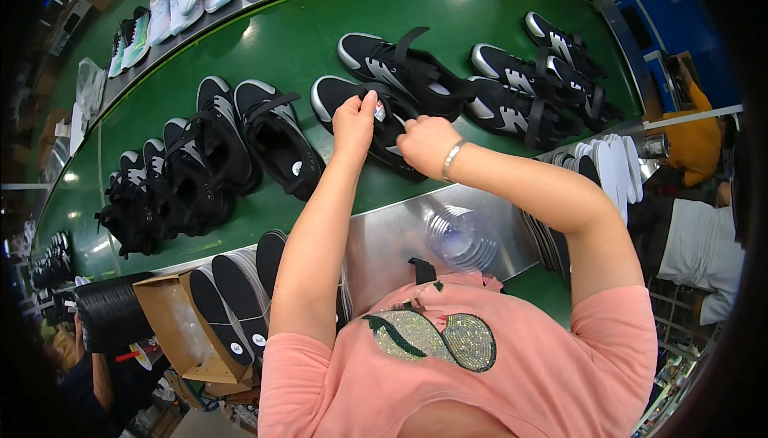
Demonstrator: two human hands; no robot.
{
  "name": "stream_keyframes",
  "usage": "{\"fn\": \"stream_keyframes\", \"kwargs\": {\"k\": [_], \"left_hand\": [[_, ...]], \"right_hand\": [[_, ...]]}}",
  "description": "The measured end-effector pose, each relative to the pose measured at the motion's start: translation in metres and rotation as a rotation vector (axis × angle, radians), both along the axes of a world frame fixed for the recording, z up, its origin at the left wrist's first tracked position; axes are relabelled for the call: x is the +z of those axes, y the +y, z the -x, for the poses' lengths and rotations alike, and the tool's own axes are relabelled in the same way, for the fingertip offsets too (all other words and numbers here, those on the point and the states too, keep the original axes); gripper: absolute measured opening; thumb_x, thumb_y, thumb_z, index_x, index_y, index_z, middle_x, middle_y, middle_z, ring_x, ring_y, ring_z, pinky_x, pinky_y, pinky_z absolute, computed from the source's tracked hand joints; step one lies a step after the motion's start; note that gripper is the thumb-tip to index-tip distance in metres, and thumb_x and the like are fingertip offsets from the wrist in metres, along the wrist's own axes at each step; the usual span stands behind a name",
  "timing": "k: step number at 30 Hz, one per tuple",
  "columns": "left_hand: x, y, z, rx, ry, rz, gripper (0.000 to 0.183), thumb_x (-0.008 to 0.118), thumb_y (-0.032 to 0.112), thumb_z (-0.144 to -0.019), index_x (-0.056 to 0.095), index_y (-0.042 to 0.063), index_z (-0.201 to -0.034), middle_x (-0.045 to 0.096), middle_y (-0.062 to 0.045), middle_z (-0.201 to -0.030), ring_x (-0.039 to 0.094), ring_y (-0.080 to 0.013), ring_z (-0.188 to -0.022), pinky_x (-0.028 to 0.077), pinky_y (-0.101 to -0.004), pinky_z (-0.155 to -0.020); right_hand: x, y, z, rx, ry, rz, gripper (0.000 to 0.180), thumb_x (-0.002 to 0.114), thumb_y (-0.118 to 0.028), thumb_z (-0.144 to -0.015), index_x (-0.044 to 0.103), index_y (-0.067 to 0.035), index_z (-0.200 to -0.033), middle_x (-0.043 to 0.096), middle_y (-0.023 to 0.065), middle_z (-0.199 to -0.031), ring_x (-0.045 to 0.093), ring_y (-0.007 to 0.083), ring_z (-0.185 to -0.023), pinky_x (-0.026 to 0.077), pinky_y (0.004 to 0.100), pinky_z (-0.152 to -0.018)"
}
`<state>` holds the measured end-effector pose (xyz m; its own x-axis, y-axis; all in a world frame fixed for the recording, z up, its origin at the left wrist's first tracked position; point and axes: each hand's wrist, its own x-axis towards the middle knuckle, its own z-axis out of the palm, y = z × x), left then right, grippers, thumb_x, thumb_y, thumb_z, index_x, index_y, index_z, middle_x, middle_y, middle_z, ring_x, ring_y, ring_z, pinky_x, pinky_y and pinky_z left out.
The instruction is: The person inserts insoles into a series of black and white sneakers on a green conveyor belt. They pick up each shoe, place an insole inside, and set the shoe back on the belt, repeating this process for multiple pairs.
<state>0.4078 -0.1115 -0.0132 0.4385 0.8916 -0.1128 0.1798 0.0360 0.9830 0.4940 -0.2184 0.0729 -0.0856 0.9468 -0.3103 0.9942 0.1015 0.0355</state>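
A black sneaker with a silver toe cap [327, 99] lies before me on the green work surface, its toe pointing away to the left. My left hand [355, 123] pinches its tongue, where a small printed label [379, 111] shows. At the shoe's opening is my right hand [427, 144], with a metal bracelet on the wrist. Its fingers are closed on a thin pale-edged piece [398, 119], perhaps an insole, mostly hidden by the hand. Just beyond, another black sneaker [384, 60] lies with its strap raised.
More black sneakers stand in groups to the left [198, 138] and right [510, 90]. On the metal ledge [384, 240] sits a clear plastic container [462, 239]. Bundled insoles [240, 294] and a cardboard box [186, 324] are at lower left. Other people [690, 138] are at the sides.
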Motion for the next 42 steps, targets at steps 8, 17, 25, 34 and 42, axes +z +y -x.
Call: {"fn": "stream_keyframes", "kwargs": {"k": [8,17,25,34,42], "left_hand": [[-0.009,0.002,0.005,0.029,-0.151,0.156,0.041,0.055,0.03,-0.08,0.044,0.0,-0.054,0.039,0.001,-0.05,0.032,-0.0075,-0.05,0.029,-0.0274,-0.045],[0.006,-0.002,0.008,-0.033,-0.013,0.131,0.032,0.054,0.028,-0.082,0.048,0.006,-0.06,0.044,0.004,-0.058,0.035,-0.0045,-0.054,0.029,-0.0219,-0.048],[0.012,-0.006,0.003,0.037,0.039,0.006,0.041,0.053,0.032,-0.08,0.046,-0.003,-0.06,0.044,-0.01,-0.051,0.038,-0.014,-0.05,0.035,-0.0308,-0.05],[0.007,-0.01,0.002,0.015,-0.073,0.103,0.033,0.053,0.028,-0.082,0.052,0.0,-0.065,0.049,-0.002,-0.058,0.04,-0.0079,-0.054,0.035,-0.0255,-0.051],[0.007,-0.019,-0.007,0.113,-0.111,0.059,0.035,0.053,0.028,-0.081,0.051,-0.003,-0.065,0.052,-0.01,-0.055,0.044,-0.0134,-0.051,0.038,-0.03,-0.051]], "right_hand": [[-0.053,0.047,0.002,-0.121,0.065,0.45,0.024,0.053,-0.008,-0.068,0.064,-0.002,-0.089,0.061,0.0165,-0.092,0.06,0.0278,-0.085,0.048,0.0326,-0.072],[-0.059,0.053,0.012,-0.251,-0.093,0.5,0.024,0.055,-0.015,-0.076,0.062,-0.009,-0.098,0.06,0.0038,-0.102,0.058,0.0197,-0.091,0.048,0.0311,-0.073],[-0.001,0.032,0.0,0.074,-0.059,0.704,0.032,0.051,-0.015,-0.073,0.059,-0.002,-0.101,0.059,0.0117,-0.1,0.054,0.0273,-0.098,0.035,0.0488,-0.086],[-0.038,0.026,-0.026,-0.356,0.587,0.709,0.048,0.053,-0.035,-0.074,0.053,0.0,-0.107,0.056,0.0117,-0.103,0.051,0.0235,-0.097,0.038,0.0371,-0.082],[-0.057,0.028,-0.025,-1.138,1.555,-0.015,0.027,0.064,-0.027,-0.074,0.056,-0.001,-0.069,0.055,0.0061,-0.061,0.051,0.0142,-0.053,0.042,0.024,-0.054]]}}
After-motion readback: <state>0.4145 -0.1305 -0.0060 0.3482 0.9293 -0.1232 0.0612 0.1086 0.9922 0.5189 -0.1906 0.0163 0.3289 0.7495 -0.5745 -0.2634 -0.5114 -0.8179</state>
